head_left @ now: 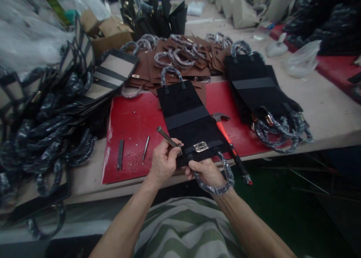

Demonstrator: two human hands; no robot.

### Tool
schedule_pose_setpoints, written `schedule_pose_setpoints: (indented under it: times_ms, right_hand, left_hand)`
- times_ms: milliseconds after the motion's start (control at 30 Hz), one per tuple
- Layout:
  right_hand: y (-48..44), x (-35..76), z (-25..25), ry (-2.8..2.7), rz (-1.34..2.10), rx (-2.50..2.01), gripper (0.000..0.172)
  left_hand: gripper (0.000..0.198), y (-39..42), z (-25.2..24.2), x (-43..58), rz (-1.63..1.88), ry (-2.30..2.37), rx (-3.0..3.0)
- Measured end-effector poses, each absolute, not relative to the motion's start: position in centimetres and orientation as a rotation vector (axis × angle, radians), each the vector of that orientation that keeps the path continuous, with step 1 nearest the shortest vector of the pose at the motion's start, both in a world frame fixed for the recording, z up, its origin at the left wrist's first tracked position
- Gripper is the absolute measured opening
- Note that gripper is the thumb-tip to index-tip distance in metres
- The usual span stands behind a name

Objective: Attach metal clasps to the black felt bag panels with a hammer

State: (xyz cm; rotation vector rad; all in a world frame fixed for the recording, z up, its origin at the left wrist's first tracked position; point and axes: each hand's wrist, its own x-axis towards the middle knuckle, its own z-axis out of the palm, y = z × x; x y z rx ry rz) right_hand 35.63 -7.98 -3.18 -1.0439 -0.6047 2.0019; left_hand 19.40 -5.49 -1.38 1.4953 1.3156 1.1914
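Observation:
A flat black bag panel [188, 117] with wrapped handles at both ends lies on a red cutting mat [132, 126]. A silver metal clasp [201, 146] sits near its front edge. My left hand [163, 162] is closed around a slim metal punch [168, 138], whose tip rests on the panel's near edge, left of the clasp. My right hand [207, 171] pinches the panel's front edge by the near handle [220, 182], which loops over my wrist.
A red-handled hammer [229, 141] lies right of the panel. Two metal tools [120, 152] [146, 147] rest on the mat's left. Stacks of black bag panels [259, 88], brown leather pieces [186, 56] and finished bags [47, 111] crowd the table.

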Motion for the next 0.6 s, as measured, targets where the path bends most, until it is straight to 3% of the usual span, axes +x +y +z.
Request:
schedule_pose_setpoints:
  times_ms: [167,400,600]
  right_hand:
    - [-8.2,35.9,-3.3,-0.229,2.048,-1.019,0.017]
    - [-11.3,36.8,-3.6,0.123,2.113,-0.812,0.019]
    - [-13.8,38.1,-3.5,0.195,2.024,-1.073,0.012]
  left_hand:
    - [0.017,-4.6,-3.0,19.9,1.131,1.347,1.669]
    - [0.017,-5.7,-4.9,20.8,1.15,1.327,1.949]
    - [0.02,-6.1,-5.8,21.0,1.195,1.297,2.073]
